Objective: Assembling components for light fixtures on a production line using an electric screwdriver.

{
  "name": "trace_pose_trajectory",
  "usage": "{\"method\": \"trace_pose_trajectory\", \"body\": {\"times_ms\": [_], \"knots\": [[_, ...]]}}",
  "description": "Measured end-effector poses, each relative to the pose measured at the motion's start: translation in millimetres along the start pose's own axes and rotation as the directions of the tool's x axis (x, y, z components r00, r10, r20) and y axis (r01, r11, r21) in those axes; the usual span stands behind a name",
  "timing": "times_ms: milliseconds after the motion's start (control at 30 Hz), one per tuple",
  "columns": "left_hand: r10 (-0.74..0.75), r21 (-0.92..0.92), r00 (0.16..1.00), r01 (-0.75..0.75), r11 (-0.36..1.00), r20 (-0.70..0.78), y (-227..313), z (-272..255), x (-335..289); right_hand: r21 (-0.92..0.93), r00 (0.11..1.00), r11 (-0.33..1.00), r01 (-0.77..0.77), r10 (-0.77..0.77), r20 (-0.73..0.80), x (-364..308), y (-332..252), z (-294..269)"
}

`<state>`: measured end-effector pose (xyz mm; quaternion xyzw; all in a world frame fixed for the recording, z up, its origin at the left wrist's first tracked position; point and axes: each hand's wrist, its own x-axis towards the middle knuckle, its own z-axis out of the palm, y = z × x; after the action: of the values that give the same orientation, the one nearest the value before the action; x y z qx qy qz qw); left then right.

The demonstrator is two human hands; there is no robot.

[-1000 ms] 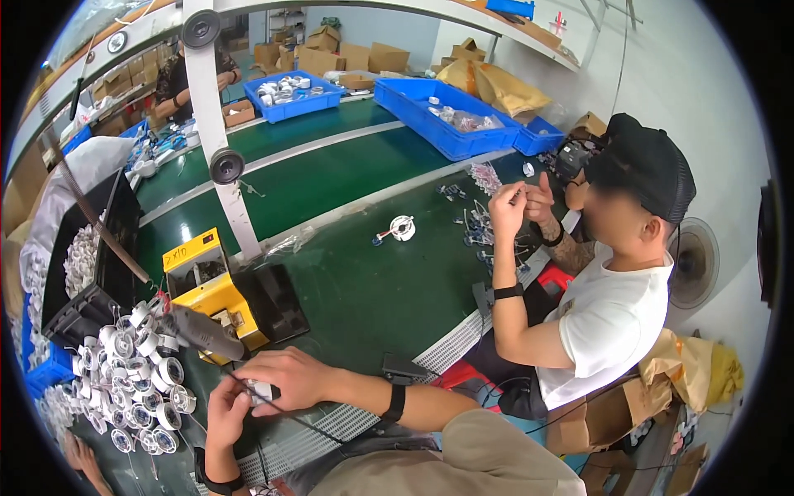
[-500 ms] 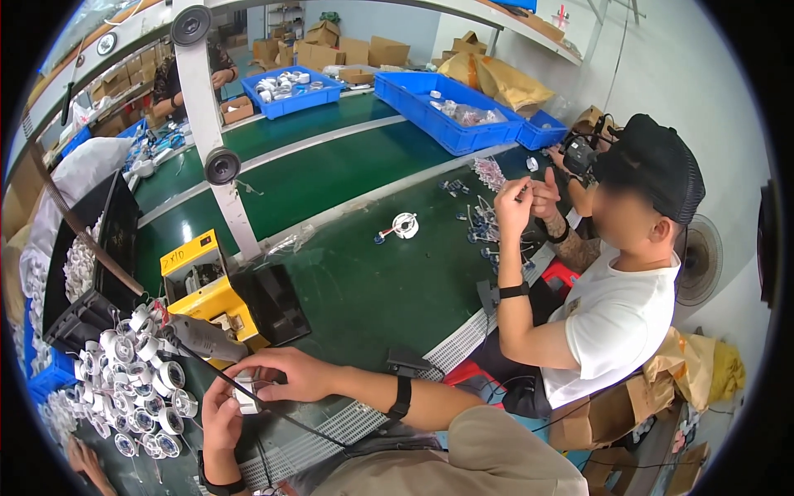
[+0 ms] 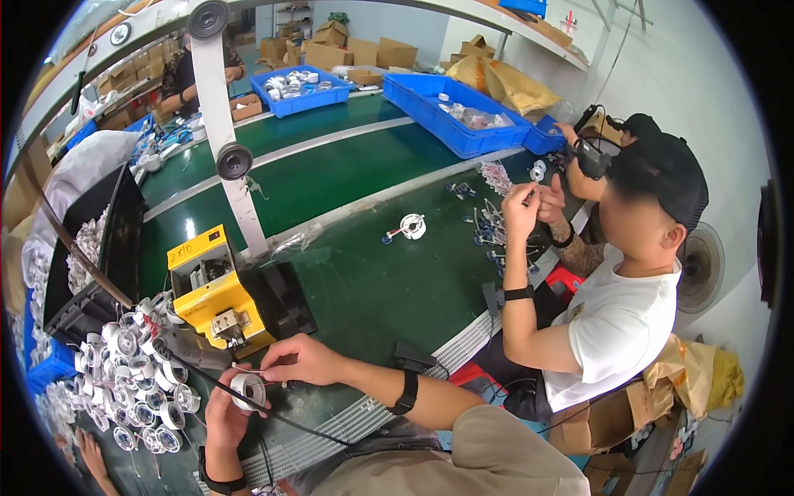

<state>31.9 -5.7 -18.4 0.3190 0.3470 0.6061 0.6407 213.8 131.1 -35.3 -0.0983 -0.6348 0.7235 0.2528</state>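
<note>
A white round plastic housing (image 3: pixel 247 392), its ring-shaped opening turned partly up, sits in the closed fingers of my left hand (image 3: pixel 223 417). Just above it, my right hand (image 3: pixel 308 361) pinches what looks like a thin wire at the housing's rim; a small dark part hangs under those fingers. A black cord crosses in front of the housing and runs to a grey cylindrical hand tool (image 3: pixel 195 347). Left of my hands lies a heap of similar white round housings (image 3: pixel 132 388) with wires. Beyond the tool stands a yellow machine (image 3: pixel 217 302) with a metal block on its front.
One white housing with a wired blue part (image 3: pixel 412 226) lies on the green table (image 3: pixel 347 289). At the right, a co-worker (image 3: pixel 620 281) handles small parts beside wired pieces (image 3: pixel 490 227). Blue bins (image 3: pixel 455 124) stand at the back, a black bin (image 3: pixel 95 248) at the left.
My right hand has lifted off the housing's side to pinch at its rim. The housing has turned, showing its opening. The view has shifted slightly.
</note>
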Motion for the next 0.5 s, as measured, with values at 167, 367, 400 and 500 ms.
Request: {"method": "trace_pose_trajectory", "body": {"times_ms": [167, 367, 400, 500], "knots": [[0.011, 0.104, 0.992, 0.003, 0.995, -0.129, -2.5, 0.9, -7.1, 0.004, 0.996, 0.996, -0.091, 0.091, 0.025, 8.5, -7.3, 7.6], [-0.13, -0.069, 0.991, 0.128, 0.989, -0.02, -13.6, -4.0, 18.9, -0.096, 0.996, 0.992, 0.078, -0.072, 0.061, -3.8, -13.0, -2.4], [-0.146, -0.084, 0.985, 0.138, 0.987, -0.096, -11.0, -2.4, 15.0, -0.222, 0.988, 0.963, 0.153, -0.145, 0.049, 0.2, -9.1, 0.3], [-0.181, -0.057, 0.979, 0.176, 0.983, -0.097, -6.3, -11.4, 7.4, -0.394, 0.975, 0.893, 0.216, -0.215, 0.047, 6.2, -6.4, 11.4]]}}
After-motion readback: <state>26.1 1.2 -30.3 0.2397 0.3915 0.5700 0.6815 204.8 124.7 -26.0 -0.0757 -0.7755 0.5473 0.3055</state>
